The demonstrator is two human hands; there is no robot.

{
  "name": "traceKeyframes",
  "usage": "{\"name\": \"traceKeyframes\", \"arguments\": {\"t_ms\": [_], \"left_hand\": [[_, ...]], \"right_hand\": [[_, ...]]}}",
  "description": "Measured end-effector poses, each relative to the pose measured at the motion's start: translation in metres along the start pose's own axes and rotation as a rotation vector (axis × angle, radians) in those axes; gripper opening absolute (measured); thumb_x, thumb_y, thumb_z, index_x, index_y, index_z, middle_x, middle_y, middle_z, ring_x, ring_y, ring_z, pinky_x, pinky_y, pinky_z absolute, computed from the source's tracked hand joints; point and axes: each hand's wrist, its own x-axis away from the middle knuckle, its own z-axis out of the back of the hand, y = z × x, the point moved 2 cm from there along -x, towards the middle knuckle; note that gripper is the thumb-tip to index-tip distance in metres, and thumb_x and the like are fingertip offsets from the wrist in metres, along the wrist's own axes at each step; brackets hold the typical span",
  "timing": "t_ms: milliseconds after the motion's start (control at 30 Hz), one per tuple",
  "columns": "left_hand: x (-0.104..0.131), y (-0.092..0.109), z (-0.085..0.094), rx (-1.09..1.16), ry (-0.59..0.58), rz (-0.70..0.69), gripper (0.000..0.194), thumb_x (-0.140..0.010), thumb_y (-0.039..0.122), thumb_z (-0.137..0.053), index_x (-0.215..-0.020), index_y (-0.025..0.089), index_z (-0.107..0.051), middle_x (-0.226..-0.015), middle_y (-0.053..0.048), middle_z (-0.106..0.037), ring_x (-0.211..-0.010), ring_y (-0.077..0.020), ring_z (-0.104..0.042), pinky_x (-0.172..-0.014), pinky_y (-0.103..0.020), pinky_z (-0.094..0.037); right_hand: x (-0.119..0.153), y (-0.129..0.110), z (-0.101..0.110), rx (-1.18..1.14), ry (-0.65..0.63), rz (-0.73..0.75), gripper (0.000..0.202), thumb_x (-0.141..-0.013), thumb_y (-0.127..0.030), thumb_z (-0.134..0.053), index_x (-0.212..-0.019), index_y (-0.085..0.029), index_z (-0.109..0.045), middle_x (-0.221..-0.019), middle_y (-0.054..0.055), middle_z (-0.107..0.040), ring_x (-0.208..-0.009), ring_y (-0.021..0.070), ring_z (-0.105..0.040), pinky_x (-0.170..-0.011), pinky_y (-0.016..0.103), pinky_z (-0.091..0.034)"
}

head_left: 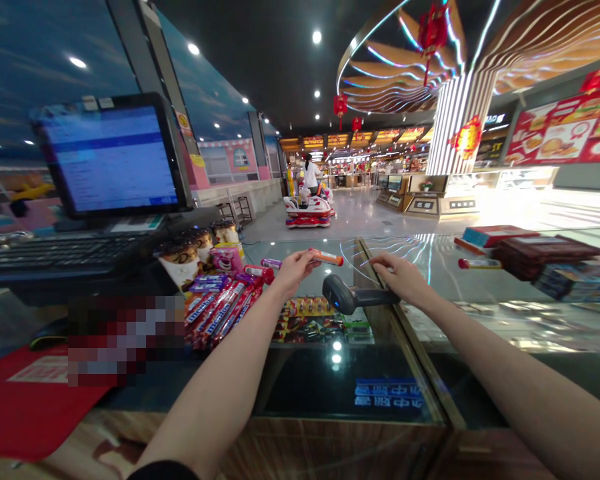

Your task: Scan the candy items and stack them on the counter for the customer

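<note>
Left hand [293, 268] pinching an orange-and-white candy roll [326, 257] at one end, held in the air above the glass desk [330, 373], just ahead of the scanner's head. Right hand [400, 277] wrapped around the handle of a dark barcode scanner [347, 297], window facing the roll.

Risks, as judged:
- Thin fingertip pinch on a slick foil-wrapped cylinder: easy slip, roll away on the smooth glass.
- Curved glossy wrapper plus glare from ceiling lights mirrored in the glass: likely misread.
- Left forearm close above the stacked Mentos rolls [220, 310]: possible knock, round sticks scatter.

Materials: desk top hard, reflective glass on wood-grain trim; scanner matte plastic, pistol-shaped; candy rolls slim, shiny cylinders; red mat [25, 407] flat, soft-looking; POS screen [113, 157] glossy, tilted.
</note>
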Motion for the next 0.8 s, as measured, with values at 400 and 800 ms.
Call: {"name": "traceKeyframes", "arguments": {"t_ms": [400, 800], "left_hand": [[0.006, -0.004, -0.015, 0.317, -0.108, 0.186, 0.019, -0.088, 0.032, -0.067, -0.093, 0.014, -0.068, -0.093, -0.007, -0.075, -0.089, -0.0147, -0.072, -0.085, -0.026, -0.051], [0.0, -0.012, -0.008, -0.137, -0.074, -0.07, 0.052, -0.082, 0.039, -0.072, -0.128, 0.021, -0.057, -0.116, -0.01, -0.07, -0.092, -0.0172, -0.071, -0.086, -0.031, -0.05]], "right_hand": [[-0.033, -0.013, -0.027, -0.275, -0.076, 0.184, 0.047, -0.082, -0.025, -0.065, -0.129, -0.026, -0.058, -0.111, 0.006, -0.072, -0.092, 0.0199, -0.068, -0.084, 0.038, -0.053], [-0.037, 0.005, -0.035, -0.471, -0.057, 0.05, 0.03, -0.082, -0.036, -0.067, -0.108, -0.022, -0.068, -0.091, 0.004, -0.075, -0.086, 0.0214, -0.07, -0.082, 0.037, -0.053]]}}
